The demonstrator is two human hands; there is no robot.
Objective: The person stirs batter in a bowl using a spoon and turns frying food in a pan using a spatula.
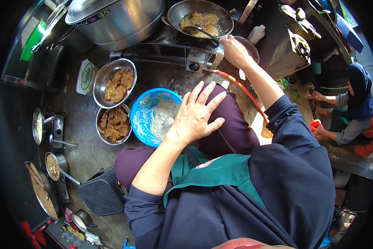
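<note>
My right hand (237, 53) is closed around the handle end of a dark spatula (203, 32). The spatula's head dips into a metal wok (176, 11), where several golden pieces of food (199, 20) fry in oil. My left hand (199, 111) lies with spread fingers on my raised knee, holding nothing. Just left of it stands a blue basin (137, 124) with white flour (163, 116) inside. Two metal bowls of brown coated pieces are beside the basin, one bowl (98, 89) farther away and the other bowl (129, 135) nearer.
A large lidded pot (124, 25) stands left of the wok. An orange hose (240, 88) runs from the stove (195, 64). A white-and-green packet (86, 76) lies by the bowls. More pans, including a saucepan (64, 161), line the left. Another person (357, 112) works at right.
</note>
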